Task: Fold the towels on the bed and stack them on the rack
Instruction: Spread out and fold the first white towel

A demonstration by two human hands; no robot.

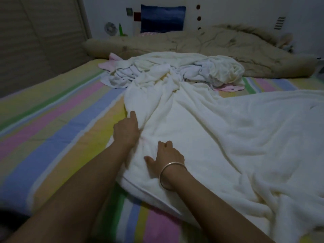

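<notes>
We are looking down in a dim bedroom at a bed with a striped sheet point(52, 120), where a large white towel point(219, 137) lies spread and rumpled across the middle and right. It runs back to a heap of more towels point(175, 71), white and pink, not yet folded. Both bare arms reach forward to the towel's near left corner, likely to pull that edge straight before the first fold. The left hand point(126, 128) sits at the towel's left border, one finger point(133, 114) pointing up along the edge. Its other fingers disappear behind a ridge of cloth, so we cannot tell whether they grip the towel or only rest against it. The right hand point(168, 155), with a silver bangle point(172, 174) on its wrist, is on top of the towel just beside the left hand. Its fingertips point(165, 143) are curled down into the cloth, bunching it, and the thumb is spread to the side. The towel lies under and between both hands, with most of it stretching away to the right. Behind the heap we see a crumpled tan quilt point(210, 42) and a blue pillow point(162, 18) against the wall. No rack is in view.
</notes>
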